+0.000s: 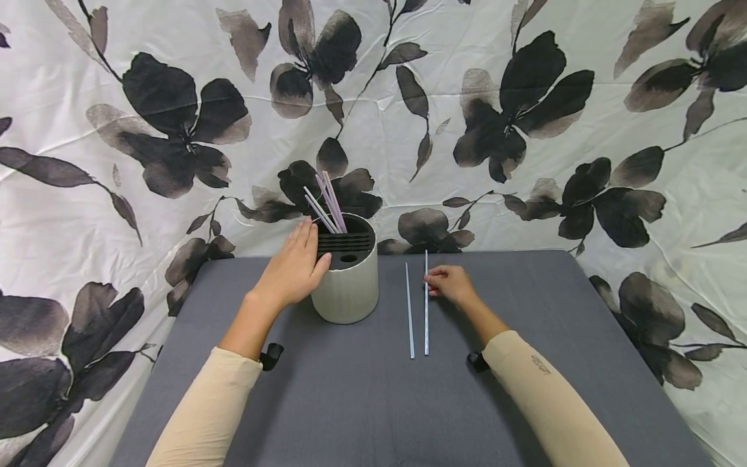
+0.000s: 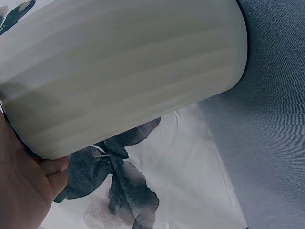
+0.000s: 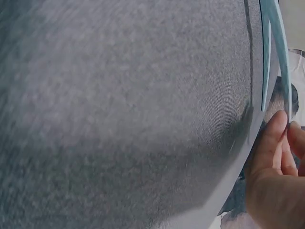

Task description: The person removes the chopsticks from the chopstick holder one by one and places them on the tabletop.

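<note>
In the head view my left hand rests against the left side and top of a cream, ribbed, round holder with a black slotted top. Its fingers are straight and its thumb lies near the rim. The left wrist view shows the holder's wall close up. Several pale purple and whitish straws lean in the holder's rear opening. To the right, my right hand pinches a pale blue straw between thumb and fingers. A second pale blue straw lies beside it, apart from the hand.
A dark grey table carries everything. Behind it hangs a white cloth with black and brown flowers. Black wrist straps show at both cuffs.
</note>
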